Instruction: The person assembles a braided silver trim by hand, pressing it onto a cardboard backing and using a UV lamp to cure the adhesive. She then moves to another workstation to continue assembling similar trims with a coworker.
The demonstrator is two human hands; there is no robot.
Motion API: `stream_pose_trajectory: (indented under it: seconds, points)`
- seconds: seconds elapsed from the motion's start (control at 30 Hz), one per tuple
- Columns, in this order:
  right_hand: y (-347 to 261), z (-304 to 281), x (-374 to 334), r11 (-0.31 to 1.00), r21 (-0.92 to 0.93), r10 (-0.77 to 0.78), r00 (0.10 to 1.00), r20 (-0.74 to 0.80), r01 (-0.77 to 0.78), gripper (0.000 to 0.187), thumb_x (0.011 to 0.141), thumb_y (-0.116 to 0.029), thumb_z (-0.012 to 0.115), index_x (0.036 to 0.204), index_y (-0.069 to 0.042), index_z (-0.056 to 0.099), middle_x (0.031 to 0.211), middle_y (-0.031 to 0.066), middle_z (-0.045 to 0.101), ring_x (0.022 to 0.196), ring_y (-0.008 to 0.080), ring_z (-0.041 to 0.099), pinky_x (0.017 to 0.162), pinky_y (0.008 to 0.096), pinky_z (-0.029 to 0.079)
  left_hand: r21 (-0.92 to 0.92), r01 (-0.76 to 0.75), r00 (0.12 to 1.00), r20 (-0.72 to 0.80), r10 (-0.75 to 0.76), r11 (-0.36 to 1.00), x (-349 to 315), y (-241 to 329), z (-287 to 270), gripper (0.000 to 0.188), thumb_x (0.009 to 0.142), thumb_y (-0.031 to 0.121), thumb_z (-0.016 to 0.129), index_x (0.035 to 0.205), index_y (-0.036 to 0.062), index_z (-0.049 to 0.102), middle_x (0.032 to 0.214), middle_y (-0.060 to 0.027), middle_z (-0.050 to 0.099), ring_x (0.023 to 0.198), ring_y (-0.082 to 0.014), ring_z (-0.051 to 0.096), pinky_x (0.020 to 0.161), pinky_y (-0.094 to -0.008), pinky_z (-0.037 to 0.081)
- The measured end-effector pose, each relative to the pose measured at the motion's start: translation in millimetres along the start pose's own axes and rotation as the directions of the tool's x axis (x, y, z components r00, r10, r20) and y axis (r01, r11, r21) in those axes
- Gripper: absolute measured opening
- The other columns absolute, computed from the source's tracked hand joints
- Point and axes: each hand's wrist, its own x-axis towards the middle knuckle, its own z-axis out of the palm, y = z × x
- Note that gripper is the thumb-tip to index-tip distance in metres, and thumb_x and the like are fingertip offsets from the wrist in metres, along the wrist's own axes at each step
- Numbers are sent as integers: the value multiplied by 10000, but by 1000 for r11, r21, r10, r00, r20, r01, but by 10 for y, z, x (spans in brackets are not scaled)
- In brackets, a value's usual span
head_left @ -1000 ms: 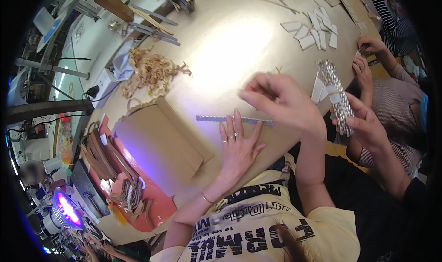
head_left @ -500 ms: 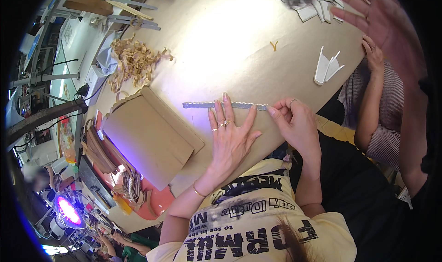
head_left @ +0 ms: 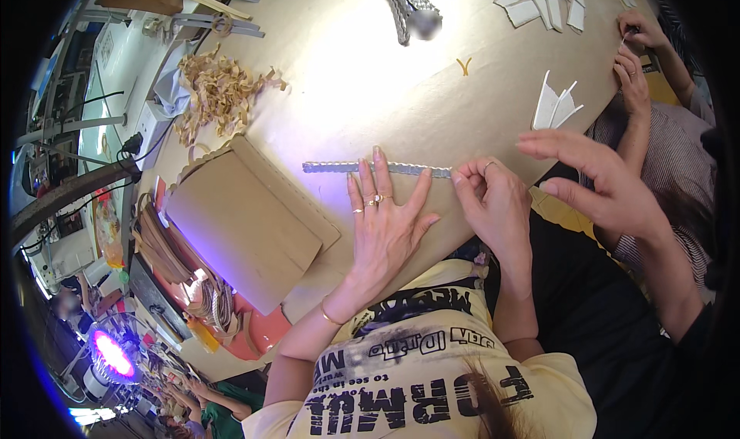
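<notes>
Straps (head_left: 166,246): well left of the left hand, brown bands bent in long curves, piled over a smooth red sheet (head_left: 266,331).
Shavings (head_left: 216,100): up and left of the hands, a loose heap of thin, curled tan shreds.
Board (head_left: 239,227): just left of the left hand, flat, matt brown, cardboard-like, with straight edges and a scalloped upper-left rim.
Strip (head_left: 331,168): under the left hand's fingers and reaching to the right hand; narrow, straight and flat, its face grey-blue, its far edge silvery and ridged like a braid.
Left hand (head_left: 389,227): palm down, fingers spread wide, fingertips laid across the strip against the tan, faintly creased surface (head_left: 509,77).
Bundle (head_left: 396,11): far beyond the hands, silver plaited cords, partly cut off by the view.
Right hand (head_left: 493,208): thumb and forefinger closed in a pinch on the strip's right end, other fingers curled.
Snippet (head_left: 464,67): beyond the right hand, thin, yellow, forked.
Slips (head_left: 551,106): up and right of the right hand, white, thin, fanned.
Co-worker's hand (head_left: 605,181): right of the right hand, fingers outstretched, thumb apart.
</notes>
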Motion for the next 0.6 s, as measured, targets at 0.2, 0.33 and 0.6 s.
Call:
stream_pose_trajectory:
  seconds: [0.2, 0.33, 0.6]
  points:
    - [-9, 14, 12, 999, 8, 34, 999, -15, -34, 162, 829, -216, 677, 815, -55, 676, 709, 69, 655, 639, 247, 649, 608, 369, 494, 0, 35, 999, 10, -35, 999, -21, 38, -3, 611, 871, 440, 637, 1425, 244, 470, 1526, -346, 138, 1394, -555, 142, 1119, -613, 163]
    - [-8, -12, 22, 997, 21, 78, 997, 1, -78, 177, 816, -233, 689, 809, -57, 677, 700, 71, 651, 630, 247, 645, 602, 366, 492, -104, 27, 999, 39, -23, 994, -29, 92, 50, 623, 881, 385, 638, 1445, 209, 438, 1553, -265, 170, 1409, -507, 167, 1124, -606, 175]
    - [63, 52, -17, 999, 34, 42, 997, -67, -39, 159, 803, -204, 711, 851, -66, 649, 744, 77, 626, 707, 270, 636, 632, 365, 488, -76, -111, 994, -4, 111, 991, -3, 66, 67, 588, 916, 362, 583, 1454, 193, 417, 1562, -170, 241, 1413, -447, 226, 1129, -588, 191]
